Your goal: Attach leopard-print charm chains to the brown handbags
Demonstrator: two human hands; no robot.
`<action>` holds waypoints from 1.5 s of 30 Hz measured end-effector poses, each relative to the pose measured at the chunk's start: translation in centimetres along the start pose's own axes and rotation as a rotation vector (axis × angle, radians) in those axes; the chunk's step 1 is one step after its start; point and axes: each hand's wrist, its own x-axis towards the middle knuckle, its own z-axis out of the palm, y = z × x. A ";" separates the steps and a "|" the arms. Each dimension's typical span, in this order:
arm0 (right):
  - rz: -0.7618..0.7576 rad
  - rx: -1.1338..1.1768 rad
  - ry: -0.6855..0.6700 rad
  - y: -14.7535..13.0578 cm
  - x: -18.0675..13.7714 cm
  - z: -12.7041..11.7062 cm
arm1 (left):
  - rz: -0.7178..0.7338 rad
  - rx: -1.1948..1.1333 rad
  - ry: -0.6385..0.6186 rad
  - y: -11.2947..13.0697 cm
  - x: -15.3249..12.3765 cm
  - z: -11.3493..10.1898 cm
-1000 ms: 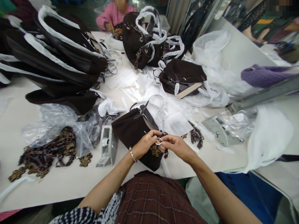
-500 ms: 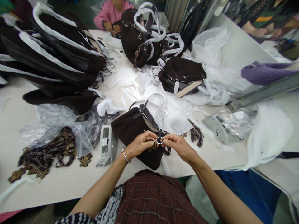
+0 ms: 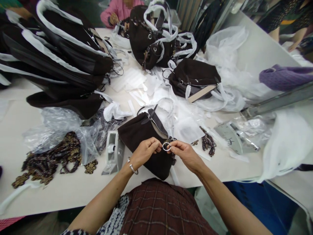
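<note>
A small silver metal ring (image 3: 166,146) is pinched between my two hands over the near corner of a dark brown suede bag (image 3: 139,135) lying on the white table (image 3: 61,192). My left hand (image 3: 145,151), with a bangle on its wrist, is closed on the ring's left side. Closed as well, my right hand (image 3: 185,155) grips the ring's right side. A dark beaded charm hangs under my right fingers, mostly hidden.
A grey tape dispenser (image 3: 112,152) stands left of the bag, a second dispenser (image 3: 230,137) to the right. Leopard-print charms (image 3: 50,160) and clear plastic bags lie at left. Stacked brown bags (image 3: 61,62) fill the far left. Another person in pink (image 3: 114,14) works at the far end.
My hands stay together on the ring and have shifted slightly up over the bag. The leopard charm seen under my left hand earlier is now out of sight.
</note>
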 end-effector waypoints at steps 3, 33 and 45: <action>-0.019 -0.056 0.030 0.0 0.1 0.5 | -0.024 -0.142 -0.091 0.2 -0.7 0.0; -0.315 -0.330 0.089 0.1 -0.1 1.4 | -0.269 -0.531 -0.065 0.9 0.6 0.2; 0.150 0.151 0.023 1.0 0.3 1.1 | -0.089 -0.167 0.032 0.4 0.0 1.3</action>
